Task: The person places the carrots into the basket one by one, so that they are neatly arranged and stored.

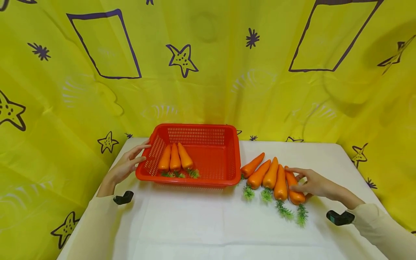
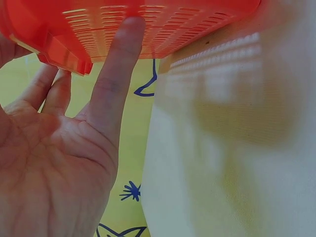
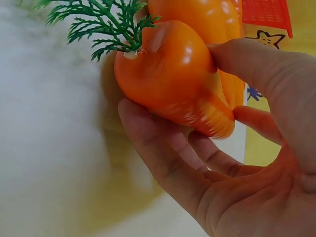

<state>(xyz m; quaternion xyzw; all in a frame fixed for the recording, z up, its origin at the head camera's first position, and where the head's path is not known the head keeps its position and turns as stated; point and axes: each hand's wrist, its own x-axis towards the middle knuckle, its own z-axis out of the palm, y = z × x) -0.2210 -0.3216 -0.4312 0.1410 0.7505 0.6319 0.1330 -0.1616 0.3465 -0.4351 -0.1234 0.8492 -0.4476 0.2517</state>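
Note:
My left hand (image 1: 125, 167) is at the left end of a red plastic basket (image 1: 187, 181), its fingertips at the rim. In the left wrist view, one straight finger (image 2: 116, 74) touches the slotted outer wall. Three orange carrots (image 1: 174, 159) with green tops lie side by side in the basket's left half. To the right, my right hand (image 1: 313, 183) holds the rightmost carrot (image 1: 294, 189) of a row on the table. In the right wrist view, thumb and fingers curl round this carrot (image 3: 165, 69), its leafy top pointing away from the palm.
Several more carrots (image 1: 270, 175) lie fanned out between the basket and my right hand, the leftmost right at the basket's side. A white cloth covers the table (image 1: 182, 220). Yellow patterned curtains (image 1: 214, 90) hang behind and along both sides.

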